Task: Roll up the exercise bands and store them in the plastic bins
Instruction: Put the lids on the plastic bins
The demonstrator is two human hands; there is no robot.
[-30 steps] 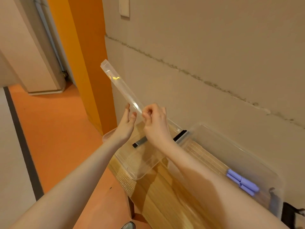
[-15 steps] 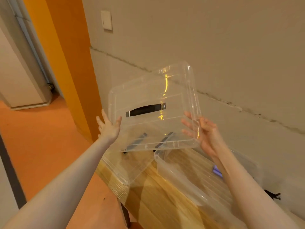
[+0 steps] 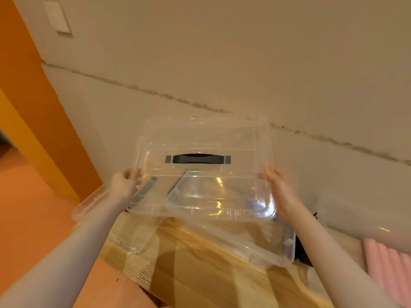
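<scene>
I hold a clear plastic lid point(image 3: 200, 134) with a black handle point(image 3: 198, 158) level in the air between both hands. My left hand point(image 3: 125, 184) grips its left edge with curled fingers. My right hand point(image 3: 279, 187) presses flat against its right edge, fingers straight. Right below the lid a clear plastic bin point(image 3: 278, 256) stands on the wooden table point(image 3: 200, 274). A bluish blur point(image 3: 258, 206) shows through the plastic; I cannot tell whether it is a band. Rolled pink bands point(image 3: 389, 270) lie at the far right.
Another clear plastic piece point(image 3: 133, 241) lies at the table's left end, partly over the edge above the orange floor point(image 3: 33, 218). A black object point(image 3: 302, 252) sits behind the bin. The beige wall point(image 3: 244, 63) runs close behind the table.
The lid has swung from edge-on and tilted to level, and has come down over the bin. My hands have moved out to its two side edges.
</scene>
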